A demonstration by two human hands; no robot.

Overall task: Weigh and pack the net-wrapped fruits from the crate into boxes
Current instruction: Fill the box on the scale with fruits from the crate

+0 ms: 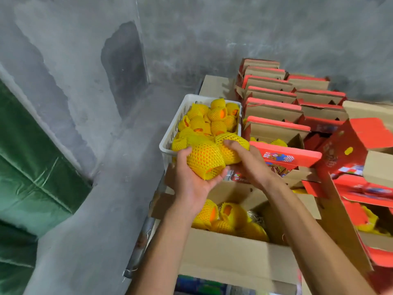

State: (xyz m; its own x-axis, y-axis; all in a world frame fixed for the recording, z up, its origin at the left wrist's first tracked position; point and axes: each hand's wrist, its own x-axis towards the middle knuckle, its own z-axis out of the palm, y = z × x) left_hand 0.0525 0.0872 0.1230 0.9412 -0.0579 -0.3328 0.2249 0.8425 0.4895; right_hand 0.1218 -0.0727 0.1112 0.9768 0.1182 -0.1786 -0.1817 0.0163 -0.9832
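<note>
1. While both hands work above the near edge of the white crate (pixel 170 133), each holds one net-wrapped fruit.
2. Left hand (pixel 189 177) – palm up, fingers and thumb curled round the fruit in yellow foam net (pixel 205 159); orange skin shows through the mesh.
3. Right hand (pixel 246 162) – fingers curled over a second netted fruit (pixel 230 143), which touches the first.
4. The crate holds many more netted fruits (pixel 212 118), heaped to the rim.
5. Below the forearms, an open brown carton (pixel 234 254) contains several netted fruits on shredded filler.
6. To the right, red gift boxes (pixel 274 107) stand in rows with flaps open; yellow netting shows in a few of them.
7. Grey concrete wall (pixel 234 28) stands behind.
</note>
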